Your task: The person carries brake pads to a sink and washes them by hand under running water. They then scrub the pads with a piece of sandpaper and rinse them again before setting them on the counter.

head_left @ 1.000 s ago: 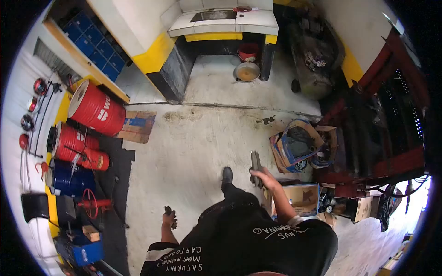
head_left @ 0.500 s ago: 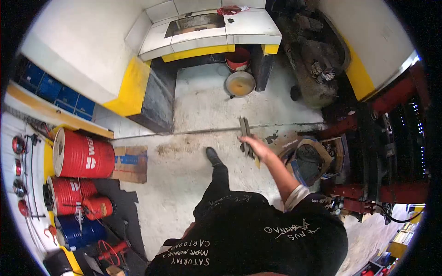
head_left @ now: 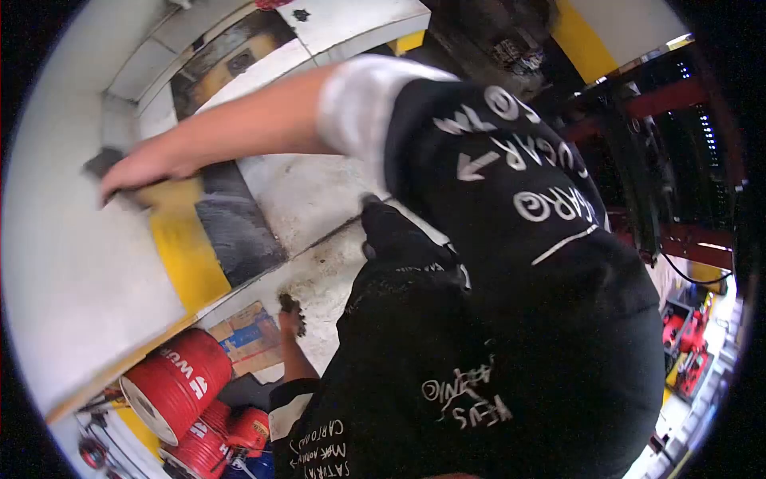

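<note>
My right arm reaches across to the left, and my right hand [head_left: 148, 166] is closed around a dark grey bar-like piece [head_left: 102, 162]. The piece sticks out past both sides of the fingers, in front of the white and yellow wall; motion blurs it. Lower down, beside my body, my left hand [head_left: 289, 323] is closed on a small dark piece with a jagged edge [head_left: 297, 310], above the stained floor. What that piece is I cannot make out.
Red drums [head_left: 179, 383] stand at the lower left, near flattened cardboard [head_left: 246, 339]. A white tiled counter [head_left: 359, 24] runs along the top. Beyond my right shoulder is a dark red metal frame [head_left: 678, 100]. Red items lie in a tray [head_left: 690, 363] at the far right.
My right hand has swung from the middle far to the left with the grey piece. My left hand has come into view with a dark piece. The view has turned and my body has leaned.
</note>
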